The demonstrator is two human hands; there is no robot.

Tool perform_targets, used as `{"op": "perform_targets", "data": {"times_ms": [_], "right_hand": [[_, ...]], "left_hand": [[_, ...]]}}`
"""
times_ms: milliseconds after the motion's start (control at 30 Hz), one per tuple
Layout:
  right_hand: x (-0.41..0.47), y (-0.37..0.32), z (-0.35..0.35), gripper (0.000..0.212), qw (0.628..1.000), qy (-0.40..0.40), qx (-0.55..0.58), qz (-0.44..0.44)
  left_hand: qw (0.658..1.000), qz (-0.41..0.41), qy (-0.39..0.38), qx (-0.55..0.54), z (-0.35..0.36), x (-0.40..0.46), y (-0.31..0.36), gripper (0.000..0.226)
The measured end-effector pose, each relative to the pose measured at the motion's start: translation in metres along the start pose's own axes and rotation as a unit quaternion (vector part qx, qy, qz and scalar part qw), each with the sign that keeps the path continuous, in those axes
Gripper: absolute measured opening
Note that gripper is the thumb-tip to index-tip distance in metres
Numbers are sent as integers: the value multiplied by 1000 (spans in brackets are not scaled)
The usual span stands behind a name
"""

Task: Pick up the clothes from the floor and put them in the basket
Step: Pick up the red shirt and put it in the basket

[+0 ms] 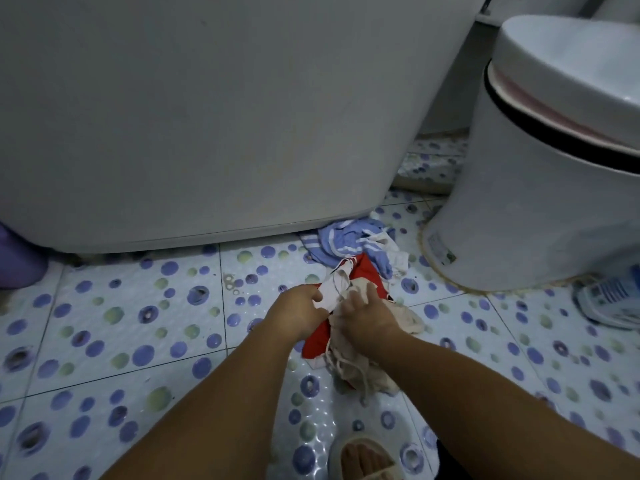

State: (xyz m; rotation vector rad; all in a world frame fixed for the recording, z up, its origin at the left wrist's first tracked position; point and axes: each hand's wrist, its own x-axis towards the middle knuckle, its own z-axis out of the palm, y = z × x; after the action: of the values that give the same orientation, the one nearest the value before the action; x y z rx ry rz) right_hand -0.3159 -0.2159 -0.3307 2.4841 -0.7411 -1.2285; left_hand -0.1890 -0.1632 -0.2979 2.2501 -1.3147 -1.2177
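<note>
A small heap of clothes lies on the tiled floor in front of a big white appliance. My left hand (300,310) grips the white edge of a red garment (367,271). My right hand (369,318) closes on a cream, corded garment (353,370) that trails toward me. Behind them a blue-and-white striped piece of clothing (349,239) lies partly under the appliance's edge. No basket is in view.
The white appliance (207,116) fills the upper left. A white toilet (540,188) stands at the right, with a shoe (613,299) beside its base. A purple object (17,258) sits at the far left. My sandalled foot (363,459) is at the bottom.
</note>
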Motion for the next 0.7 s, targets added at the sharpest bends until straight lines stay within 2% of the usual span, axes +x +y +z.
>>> {"op": "perform_targets", "data": {"times_ms": [67, 133, 167, 233, 300, 400, 433, 500, 567, 633, 700], "right_hand": [[0, 4, -10, 50, 999, 12, 32, 5], [1, 10, -22, 41, 986, 18, 160, 31], [1, 13, -30, 39, 967, 40, 246, 45], [2, 21, -44, 28, 899, 113, 419, 68], [0, 26, -64, 17, 782, 165, 594, 87], [-3, 37, -97, 22, 543, 205, 810, 83], [-3, 42, -105, 22, 467, 214, 855, 71], [-8, 49, -124, 23, 336, 197, 921, 37], [-14, 57, -141, 26, 239, 172, 955, -20], [-23, 66, -154, 41, 172, 151, 969, -90], [-29, 74, -162, 42, 130, 153, 969, -147]], "left_hand": [[1000, -7, 0, -5, -1, 1, -3, 40], [1000, -1, 0, -13, -3, -2, -4, 42], [1000, 6, -2, -16, -5, -3, -6, 44], [1000, 18, -3, -16, -7, -7, -7, 50], [999, 23, -2, -41, -11, -10, -11, 72], [992, 22, 9, -125, -14, -13, -15, 110], [987, 24, 23, -155, -16, -12, -16, 115], [973, 26, 67, -221, -21, -13, -16, 110], [950, 13, 98, -295, -27, -14, -16, 92], [915, 0, 107, -388, -36, -14, -15, 62], [884, -24, 130, -449, -46, -11, -16, 41]]}}
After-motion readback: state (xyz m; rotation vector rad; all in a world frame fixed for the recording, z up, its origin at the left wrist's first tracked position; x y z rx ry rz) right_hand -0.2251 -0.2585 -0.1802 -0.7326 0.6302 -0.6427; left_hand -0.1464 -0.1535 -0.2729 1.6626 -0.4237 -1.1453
